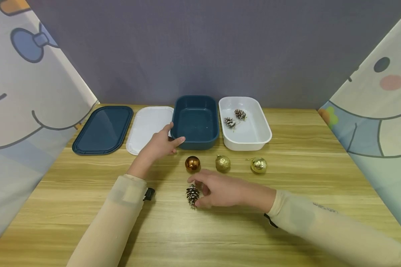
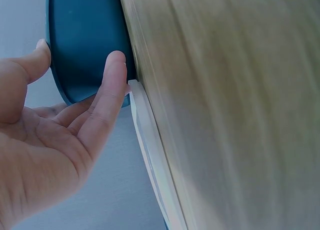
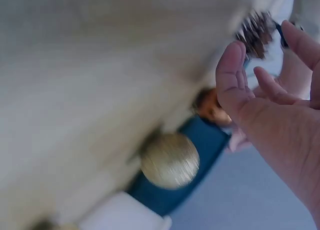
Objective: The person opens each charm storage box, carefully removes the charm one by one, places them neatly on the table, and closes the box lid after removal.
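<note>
My left hand (image 1: 160,142) is at the left side of the dark blue box (image 1: 195,144), its fingers (image 2: 97,115) fairly straight against the wall and the thumb by the rim in the left wrist view. My right hand (image 1: 220,189) curves around the right side of a snow-tipped pine cone (image 1: 192,196) on the table, thumb and fingers apart. In the right wrist view a gap shows between the fingertips, with the pine cone (image 3: 256,33) just beyond them. Behind this hand stand a copper bauble (image 1: 192,163), a glittery gold bauble (image 1: 222,163) and a shiny gold bauble (image 1: 258,165).
To the right of the blue box, a white box (image 1: 247,146) holds two small pine cones (image 1: 235,118). At the left lie a dark blue lid (image 1: 103,129) and a white lid (image 1: 150,124). A grey wall (image 1: 200,48) stands behind the wooden table (image 1: 200,237).
</note>
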Demonstrator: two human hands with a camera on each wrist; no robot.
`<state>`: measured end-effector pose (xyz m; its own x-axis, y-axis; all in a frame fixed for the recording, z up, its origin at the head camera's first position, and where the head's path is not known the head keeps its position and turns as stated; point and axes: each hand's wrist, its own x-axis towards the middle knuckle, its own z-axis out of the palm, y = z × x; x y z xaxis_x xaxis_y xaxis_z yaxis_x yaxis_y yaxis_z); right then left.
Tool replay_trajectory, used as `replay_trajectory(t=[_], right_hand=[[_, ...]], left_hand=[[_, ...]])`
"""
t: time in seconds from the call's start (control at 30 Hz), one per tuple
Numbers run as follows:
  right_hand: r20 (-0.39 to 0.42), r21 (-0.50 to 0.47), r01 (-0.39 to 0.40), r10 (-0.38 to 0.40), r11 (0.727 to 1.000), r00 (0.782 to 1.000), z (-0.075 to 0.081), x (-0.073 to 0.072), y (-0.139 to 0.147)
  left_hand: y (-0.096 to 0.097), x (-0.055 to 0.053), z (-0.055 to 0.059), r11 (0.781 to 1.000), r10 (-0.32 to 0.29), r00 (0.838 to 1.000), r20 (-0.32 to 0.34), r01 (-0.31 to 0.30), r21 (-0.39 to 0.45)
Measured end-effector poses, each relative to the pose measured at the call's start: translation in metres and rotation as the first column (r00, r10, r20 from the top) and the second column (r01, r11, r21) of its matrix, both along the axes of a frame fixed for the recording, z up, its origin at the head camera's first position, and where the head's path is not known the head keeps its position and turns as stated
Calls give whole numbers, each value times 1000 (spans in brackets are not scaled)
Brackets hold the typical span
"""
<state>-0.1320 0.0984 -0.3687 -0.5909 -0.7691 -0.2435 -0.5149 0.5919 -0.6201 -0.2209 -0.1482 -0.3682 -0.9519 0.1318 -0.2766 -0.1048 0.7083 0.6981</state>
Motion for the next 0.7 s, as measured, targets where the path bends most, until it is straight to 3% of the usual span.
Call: replay_trajectory(t=[0.23, 0.43, 0.57, 0.7], right_hand=[[-37, -14, -19, 18, 1000, 999, 50, -22, 13], [-99, -58, 71, -76, 996, 992, 86, -58, 37], [-148, -56, 172, -179, 983, 973, 97, -92, 54], [-156, -30, 289, -290, 957, 944, 93, -127, 67]], left_hand=[[-1, -2, -1, 1000, -8, 1000, 3, 7, 7], [-1, -2, 0, 1000, -8, 1000, 9, 8, 16], [-1, -1, 1, 1000, -9, 1000, 1, 9, 19], [-2, 0, 2, 1000, -7, 1000, -6, 7, 18]])
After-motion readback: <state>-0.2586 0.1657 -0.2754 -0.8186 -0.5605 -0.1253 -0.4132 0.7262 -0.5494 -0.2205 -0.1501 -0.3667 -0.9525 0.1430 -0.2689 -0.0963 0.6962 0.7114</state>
